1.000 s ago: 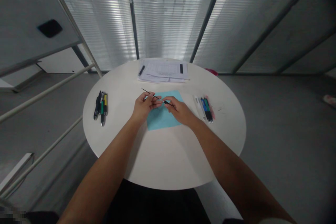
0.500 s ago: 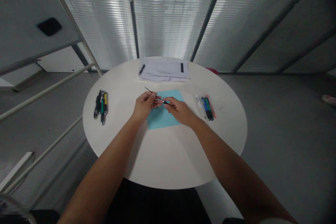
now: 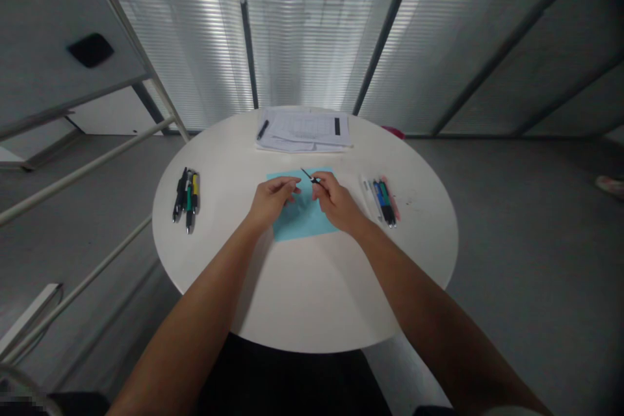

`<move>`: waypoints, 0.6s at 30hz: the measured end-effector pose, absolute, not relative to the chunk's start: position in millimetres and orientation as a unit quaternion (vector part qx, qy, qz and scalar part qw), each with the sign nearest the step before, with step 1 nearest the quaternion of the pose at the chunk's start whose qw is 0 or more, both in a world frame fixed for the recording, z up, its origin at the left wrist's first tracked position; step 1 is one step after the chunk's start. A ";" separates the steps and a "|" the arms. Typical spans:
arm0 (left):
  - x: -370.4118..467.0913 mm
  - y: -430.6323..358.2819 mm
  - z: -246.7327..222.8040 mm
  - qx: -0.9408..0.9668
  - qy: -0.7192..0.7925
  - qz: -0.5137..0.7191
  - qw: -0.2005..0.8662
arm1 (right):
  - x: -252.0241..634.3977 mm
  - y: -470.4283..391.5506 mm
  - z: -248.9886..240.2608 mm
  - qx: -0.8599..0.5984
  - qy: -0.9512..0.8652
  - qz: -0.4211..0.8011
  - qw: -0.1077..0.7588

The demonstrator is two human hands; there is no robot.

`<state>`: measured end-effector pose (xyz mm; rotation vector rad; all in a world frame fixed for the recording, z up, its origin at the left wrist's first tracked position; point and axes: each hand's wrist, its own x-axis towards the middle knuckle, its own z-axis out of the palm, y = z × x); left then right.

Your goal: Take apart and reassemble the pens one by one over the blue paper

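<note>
A light blue sheet (image 3: 303, 224) lies on the round white table (image 3: 312, 292), under both hands. Over its right part, my right hand (image 3: 337, 200) grips a thin dark pen-like stick (image 3: 308, 175), whose narrow end points up and to the left. Above the sheet's left edge is my left hand (image 3: 273, 200), thumb and fingers bent close together, apart from the stick. Whether something small is between those fingertips is too small to tell.
Several pens (image 3: 189, 198) lie in a bunch on the table's left side. More pens (image 3: 385, 201) lie at the right. A stack of papers (image 3: 302, 130) with a black pen (image 3: 262, 129) on it sits at the far edge.
The stick has left my left hand's fingers and is now held by my right hand alone, shifted right. The two hands are slightly farther apart.
</note>
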<state>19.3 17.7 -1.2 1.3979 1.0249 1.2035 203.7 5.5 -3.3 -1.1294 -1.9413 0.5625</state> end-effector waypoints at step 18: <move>9.1 28.4 -23.5 0.791 0.483 0.335 0.172 | 206.4 4.4 6.1 -0.494 -0.726 0.170 0.447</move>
